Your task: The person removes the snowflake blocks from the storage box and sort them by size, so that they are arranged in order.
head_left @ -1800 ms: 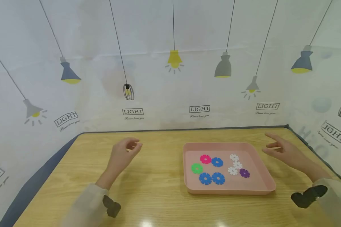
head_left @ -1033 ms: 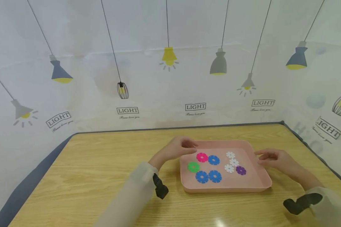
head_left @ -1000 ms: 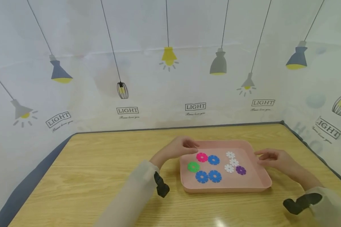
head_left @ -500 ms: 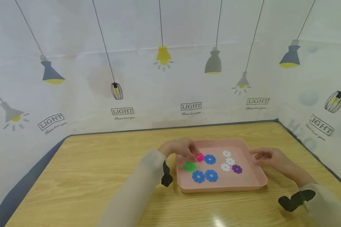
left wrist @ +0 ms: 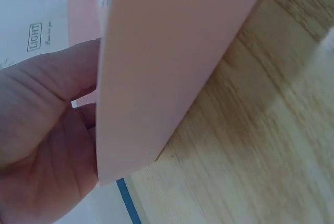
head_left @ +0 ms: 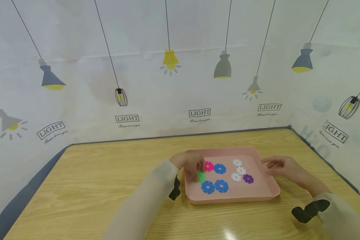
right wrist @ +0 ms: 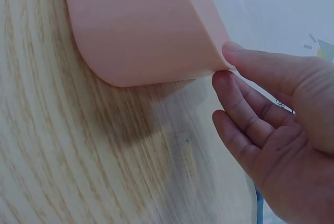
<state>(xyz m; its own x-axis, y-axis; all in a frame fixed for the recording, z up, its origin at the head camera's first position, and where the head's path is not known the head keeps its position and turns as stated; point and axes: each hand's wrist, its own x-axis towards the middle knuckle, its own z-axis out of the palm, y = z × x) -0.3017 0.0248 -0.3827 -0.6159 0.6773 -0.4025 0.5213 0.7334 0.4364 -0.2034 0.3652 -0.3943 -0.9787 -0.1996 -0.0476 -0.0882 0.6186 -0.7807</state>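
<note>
A pink tray [head_left: 228, 200] stands on the wooden table and holds several flat, notched plastic discs. My left hand [head_left: 189, 162] reaches over the tray's left wall, fingers pointing down at the green disc [head_left: 200, 176], which it partly covers. In the left wrist view the tray wall hides the fingertips of the left hand [left wrist: 42, 119], so their grip does not show. At the tray's right wall, my right hand [head_left: 288, 169] pinches the rim between thumb and finger, as the right wrist view confirms. Close to the left hand lie a pink disc [head_left: 209, 166] and a blue disc [head_left: 219, 169].
Two more blue discs [head_left: 208, 187] lie near the tray's front wall. White discs [head_left: 241, 170] and a purple disc [head_left: 248, 179] sit in its right half. The wooden table [head_left: 93, 180] extends left of the tray. Behind it hangs a lamp-printed backdrop [head_left: 156, 83].
My left hand has come from the table's left side over the tray wall and down to the green disc. My right hand has moved in to the tray's right rim.
</note>
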